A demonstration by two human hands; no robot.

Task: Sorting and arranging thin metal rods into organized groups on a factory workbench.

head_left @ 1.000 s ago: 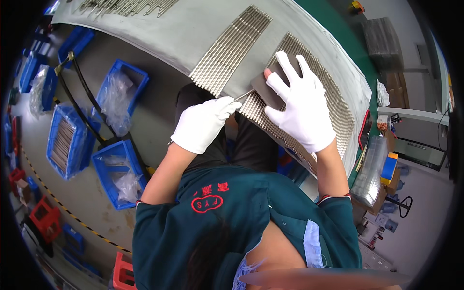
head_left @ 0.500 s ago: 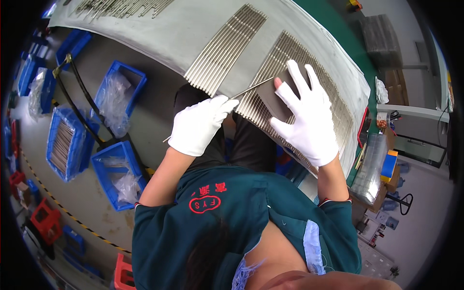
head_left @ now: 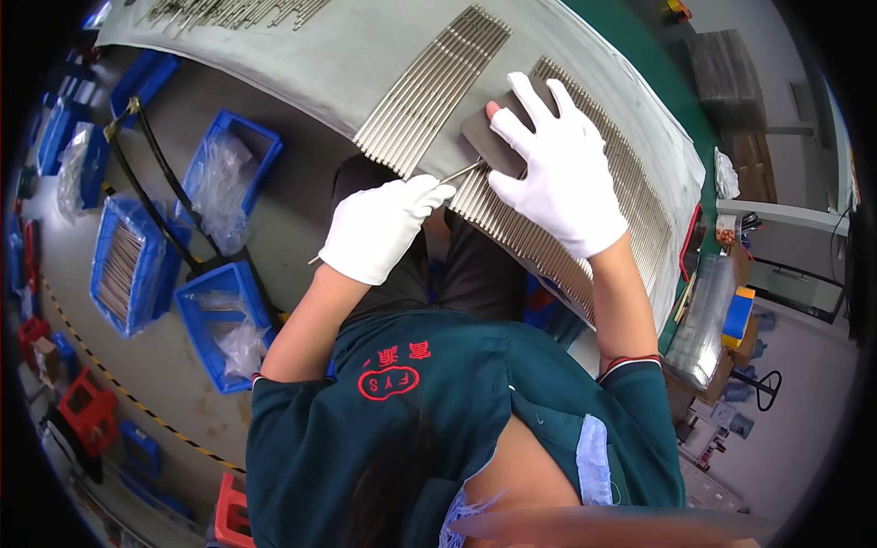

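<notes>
1. Thin metal rod was in the left hand, slanting up to the right; far end stuck out behind the wrist.
2. Left hand, white-gloved: fingers closed together, clamped on the rod.
3. Rod's front tip sat right at the lower edge of a flat grey pad; couldn't tell if touching.
4. Right hand, also white-gloved: lay over the pad, fingers spread apart, one bare fingertip poking out of the glove.
5. Pad was partly over the near-left part of a wide row of metal rods, laid side by side.
6. Narrower batch of rods lay left of that row, with a gap between.
7. All on a table with a pale grey cover; more rods lay loosely at its far left.
8. Floor, left: blue bin of rods; another blue bin with clear plastic inside.
9. Far right: clear-wrapped package, blue-and-yellow item beside it.
10. Person wore a dark green shirt.
</notes>
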